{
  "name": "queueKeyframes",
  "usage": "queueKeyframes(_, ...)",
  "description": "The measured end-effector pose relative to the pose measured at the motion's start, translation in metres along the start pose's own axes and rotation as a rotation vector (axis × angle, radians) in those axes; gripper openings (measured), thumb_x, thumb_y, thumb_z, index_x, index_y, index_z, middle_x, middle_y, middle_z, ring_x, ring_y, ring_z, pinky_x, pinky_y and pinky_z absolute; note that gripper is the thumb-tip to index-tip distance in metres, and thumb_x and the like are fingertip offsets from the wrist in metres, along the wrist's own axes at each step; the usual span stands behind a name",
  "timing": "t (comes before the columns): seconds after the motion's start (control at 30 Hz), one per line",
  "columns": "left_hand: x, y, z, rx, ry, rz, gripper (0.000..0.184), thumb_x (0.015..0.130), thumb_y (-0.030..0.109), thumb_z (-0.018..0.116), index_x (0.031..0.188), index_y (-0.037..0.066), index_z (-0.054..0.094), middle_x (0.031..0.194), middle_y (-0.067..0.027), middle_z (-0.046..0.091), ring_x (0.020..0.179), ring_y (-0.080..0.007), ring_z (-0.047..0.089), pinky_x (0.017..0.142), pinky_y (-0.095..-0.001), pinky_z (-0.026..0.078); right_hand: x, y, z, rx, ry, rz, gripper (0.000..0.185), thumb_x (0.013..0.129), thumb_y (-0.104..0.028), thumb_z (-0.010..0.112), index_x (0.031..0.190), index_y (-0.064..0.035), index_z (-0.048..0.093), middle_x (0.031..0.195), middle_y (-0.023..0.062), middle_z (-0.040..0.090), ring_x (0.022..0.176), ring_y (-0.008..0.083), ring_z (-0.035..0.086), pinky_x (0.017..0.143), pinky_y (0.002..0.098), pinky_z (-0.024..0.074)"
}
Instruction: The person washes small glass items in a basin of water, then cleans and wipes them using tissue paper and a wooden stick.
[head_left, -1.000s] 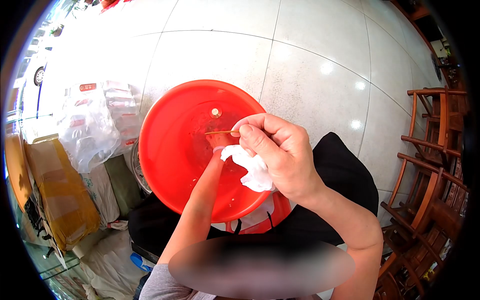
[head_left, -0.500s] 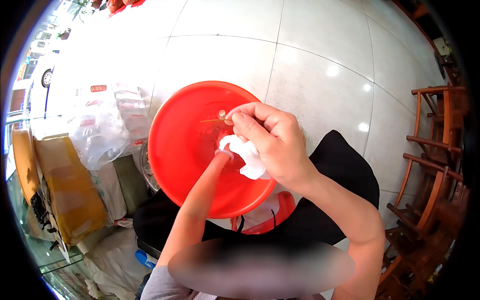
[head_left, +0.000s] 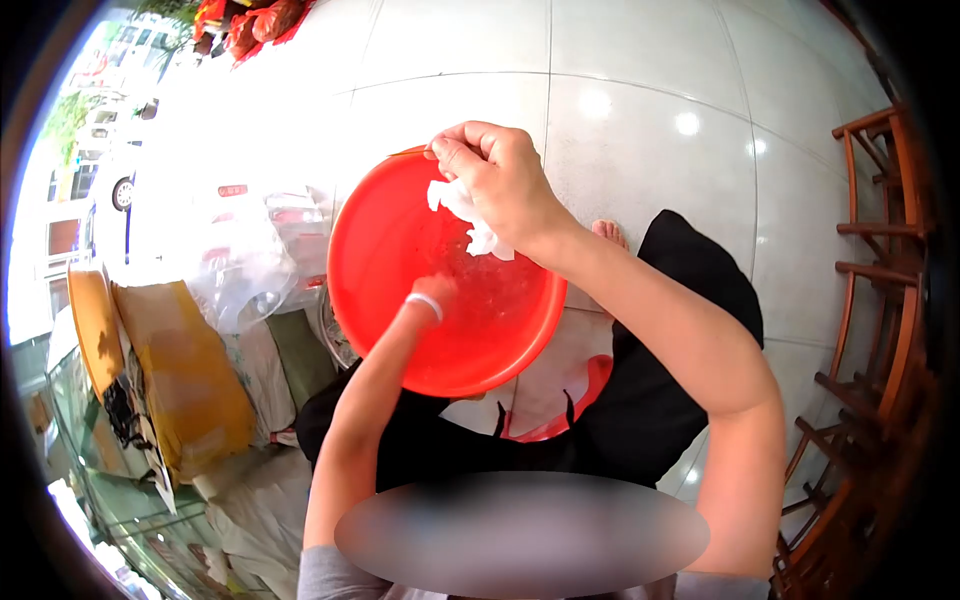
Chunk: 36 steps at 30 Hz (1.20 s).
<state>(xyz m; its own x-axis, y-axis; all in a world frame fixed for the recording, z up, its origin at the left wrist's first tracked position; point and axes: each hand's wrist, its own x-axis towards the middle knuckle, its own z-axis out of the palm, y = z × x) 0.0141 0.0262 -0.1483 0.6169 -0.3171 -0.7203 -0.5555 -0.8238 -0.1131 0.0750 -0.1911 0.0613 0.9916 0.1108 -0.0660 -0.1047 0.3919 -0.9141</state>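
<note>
A large red basin (head_left: 380, 250) holds what looks like water. My left hand (head_left: 440, 290), with a pale band at its wrist, reaches down into it; its fingers are blurred and what they may hold cannot be made out. Above the basin's far right side, my right hand (head_left: 485, 175) pinches a thin brown stick (head_left: 408, 152) between thumb and fingers. The stick points left over the far rim. A crumpled white tissue (head_left: 487, 240) hangs beneath the right palm, held by the same hand.
Plastic-wrapped packs (head_left: 240, 265) lie left of the basin, near a taped yellow-brown box (head_left: 185, 370) and a green-grey bag (head_left: 300, 360). Wooden chairs (head_left: 880, 270) stand at the right. Red bags (head_left: 275, 18) lie far off. A bare foot (head_left: 608, 234) shows beyond my black-clad knee.
My right hand has moved up and away with the stick and tissue, towards the far rim. The basin appears tilted and shifted right in view. My left hand stays inside it.
</note>
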Motion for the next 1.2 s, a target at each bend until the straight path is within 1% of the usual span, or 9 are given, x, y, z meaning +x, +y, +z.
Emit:
queueKeyframes(0.17,-0.009,-0.005,-0.015,-0.338,0.178,-0.12,0.04,0.067,0.039,0.069,0.085,0.004,0.062,0.087,-0.0205,0.063,0.084,-0.0365,0.061,0.073,-0.0431,0.05,-0.004,-0.001,-0.002,-0.143,0.019,-0.105,0.024,0.086,-0.014,0.051,0.074,0.0049,0.059,0.054,0.0075,0.054,0.048,0.0118,0.048,0.049,0.0286,0.0412)
queueKeyframes(0.37,-0.066,-0.014,-0.108,-1.663,0.266,0.125,0.019,0.068,0.009,0.065,0.082,-0.002,0.058,0.078,-0.0117,0.064,0.071,-0.0206,0.063,0.066,-0.0303,0.049,0.001,0.003,-0.005,-0.159,0.048,-0.17,0.022,0.086,-0.013,0.05,0.077,0.0055,0.06,0.054,0.0076,0.054,0.049,0.0113,0.05,0.05,0.0289,0.0432)
queueKeyframes(0.6,-0.02,-0.001,-0.026,-0.95,0.042,-0.088,0.019,0.076,0.008,0.057,0.09,-0.005,0.059,0.079,-0.0111,0.062,0.071,-0.021,0.063,0.066,-0.0317,0.052,0.001,-0.001,-0.003,-0.198,0.034,-0.234,0.022,0.084,-0.013,0.051,0.074,0.0045,0.06,0.059,0.0137,0.058,0.052,0.02,0.057,0.052,0.0326,0.0464)
queueKeyframes(0.67,-0.05,-0.01,-0.059,-1.833,0.006,-0.038,0.02,0.079,0.01,0.053,0.093,-0.004,0.061,0.081,-0.0115,0.063,0.069,-0.0216,0.062,0.065,-0.0358,0.052,0.0,0.002,-0.001,-0.107,-0.007,-0.154,0.023,0.085,-0.013,0.05,0.074,0.0047,0.06,0.06,0.0137,0.059,0.054,0.0186,0.057,0.056,0.0314,0.0465)
queueKeyframes(0.83,-0.054,-0.016,-0.069,-2.293,-0.129,0.25,0.02,0.08,0.011,0.054,0.096,0.0,0.059,0.084,-0.0108,0.063,0.069,-0.0216,0.062,0.064,-0.0359,0.052,0.002,0.001,-0.001,-0.204,0.002,-0.165,0.022,0.085,-0.011,0.049,0.074,0.0055,0.058,0.054,0.0108,0.055,0.049,0.0151,0.053,0.05,0.0308,0.0445)
queueKeyframes(0.9,-0.039,-0.018,-0.021,-2.409,-0.149,0.225,0.021,0.08,0.011,0.054,0.098,0.001,0.058,0.086,-0.0109,0.063,0.07,-0.0213,0.062,0.065,-0.0358,0.052,0.0,-0.003,0.004,-0.101,-0.052,0.006,0.019,0.087,-0.013,0.053,0.083,0.0043,0.061,0.06,-0.0013,0.05,0.053,0.0041,0.041,0.047,0.0204,0.036)
queueKeyframes(1.0,-0.005,-0.019,0.023,-1.072,0.168,0.045,0.027,0.075,0.012,0.06,0.099,0.002,0.057,0.074,-0.0097,0.062,0.06,-0.0172,0.057,0.052,-0.0325,0.046,-0.004,-0.006,0.01,-0.137,-0.046,-0.06,0.02,0.086,-0.012,0.051,0.077,0.005,0.059,0.057,0.0059,0.053,0.049,0.011,0.048,0.046,0.0266,0.04)
queueKeyframes(1.03,-0.008,-0.018,0.004,-1.067,0.161,0.058,0.027,0.075,0.012,0.06,0.099,0.002,0.057,0.074,-0.0097,0.062,0.06,-0.0172,0.057,0.052,-0.0325,0.046,-0.006,-0.005,0.01,-0.141,-0.023,-0.081,0.021,0.085,-0.011,0.05,0.075,0.0054,0.058,0.056,0.0095,0.055,0.047,0.0145,0.052,0.046,0.0298,0.042)
queueKeyframes(1.2,-0.09,-0.019,-0.11,-2.334,-0.048,0.217,0.019,0.082,0.013,0.054,0.096,0.001,0.057,0.066,-0.0037,0.051,0.047,-0.0109,0.039,0.043,-0.0267,0.035,-0.006,0.005,0.014,-0.117,-0.052,-0.117,0.022,0.085,-0.013,0.052,0.076,0.0058,0.058,0.056,0.0097,0.054,0.049,0.0142,0.051,0.05,0.0293,0.0422)
